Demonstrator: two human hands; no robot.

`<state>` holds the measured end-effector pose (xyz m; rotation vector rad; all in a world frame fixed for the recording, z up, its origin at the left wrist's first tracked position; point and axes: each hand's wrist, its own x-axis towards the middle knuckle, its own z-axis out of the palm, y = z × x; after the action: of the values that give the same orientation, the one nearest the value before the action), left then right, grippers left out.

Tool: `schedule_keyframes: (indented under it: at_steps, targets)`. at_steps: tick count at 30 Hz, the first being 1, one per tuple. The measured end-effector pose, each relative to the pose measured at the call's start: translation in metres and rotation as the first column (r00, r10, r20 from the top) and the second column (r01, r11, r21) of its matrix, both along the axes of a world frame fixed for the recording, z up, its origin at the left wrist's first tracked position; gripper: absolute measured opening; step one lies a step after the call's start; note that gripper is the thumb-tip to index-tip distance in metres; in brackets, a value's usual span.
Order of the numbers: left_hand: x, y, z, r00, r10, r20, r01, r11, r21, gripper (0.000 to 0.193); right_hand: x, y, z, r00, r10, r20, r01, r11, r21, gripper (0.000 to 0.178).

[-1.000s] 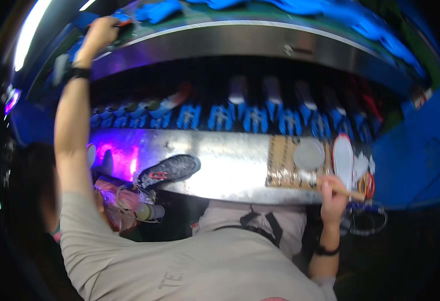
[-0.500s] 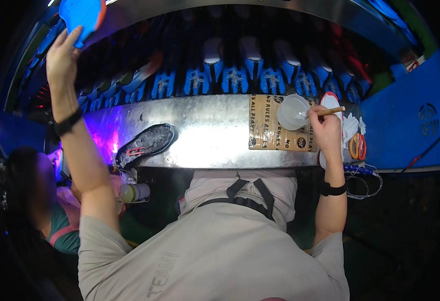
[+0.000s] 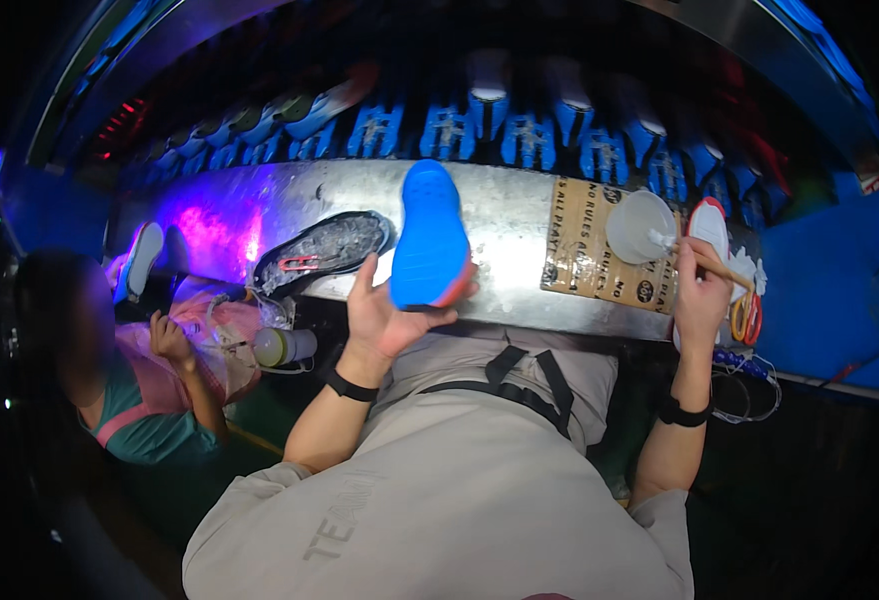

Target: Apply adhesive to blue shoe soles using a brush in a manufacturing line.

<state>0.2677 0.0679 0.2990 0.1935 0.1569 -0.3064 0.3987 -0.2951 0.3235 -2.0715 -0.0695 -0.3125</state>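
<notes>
My left hand (image 3: 384,315) holds a bright blue shoe sole (image 3: 429,237) by its near end, flat side up, over the shiny metal bench (image 3: 519,215). At the bench's right end my right hand (image 3: 701,290) grips a wooden-handled brush (image 3: 711,263), with the bristle end at the rim of a small white cup (image 3: 639,226). The cup stands on a brown printed cardboard sheet (image 3: 584,250). A white sole with a red edge (image 3: 709,225) lies just behind my right hand.
A dark glue-smeared shoe sole (image 3: 324,250) lies on the bench to the left. A row of blue holders (image 3: 519,135) with soles runs behind the bench. A seated person (image 3: 139,390) works at the lower left, beside a bottle (image 3: 281,346). Rubber rings (image 3: 744,318) hang at the right.
My left arm has come down from the overhead rack, bringing the blue sole to the bench in front of me. My right hand stays at the cup with the brush.
</notes>
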Motion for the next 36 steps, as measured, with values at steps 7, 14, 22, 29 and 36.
schedule_keyframes:
  at_steps: [7, 14, 22, 29, 36]
  targets:
    - [-0.009, -0.011, -0.030, 0.999, -0.035, 0.015, 0.035, 0.998, -0.043, 0.074, -0.032, 0.038, 0.004, 0.986, 0.165, 0.010, -0.158, 0.921, 0.356, 0.017]
    - [-0.004, -0.024, -0.025, 0.999, -0.008, 0.033, 0.014, 0.980, -0.199, 0.081, -0.049, 0.072, -0.001, 0.946, 0.322, -0.018, -0.253, 0.773, 0.582, 0.020]
    - [-0.003, -0.013, -0.021, 0.992, 0.010, 0.123, -0.042, 0.964, 0.263, 0.079, -0.030, 0.047, 0.008, 0.979, 0.034, 0.200, -0.098, 0.944, 0.316, 0.020]
    - [-0.007, -0.014, -0.003, 0.966, -0.055, 0.252, -0.088, 0.847, 0.524, 0.099, -0.015, 0.040, 0.001, 0.957, -0.035, 0.287, 0.045, 0.999, -0.029, 0.018]
    - [-0.011, -0.026, 0.024, 0.966, -0.108, 0.234, -0.065, 0.776, 0.627, 0.107, -0.054, 0.080, 0.015, 0.958, 0.272, 0.096, -0.288, 0.894, 0.343, 0.018]
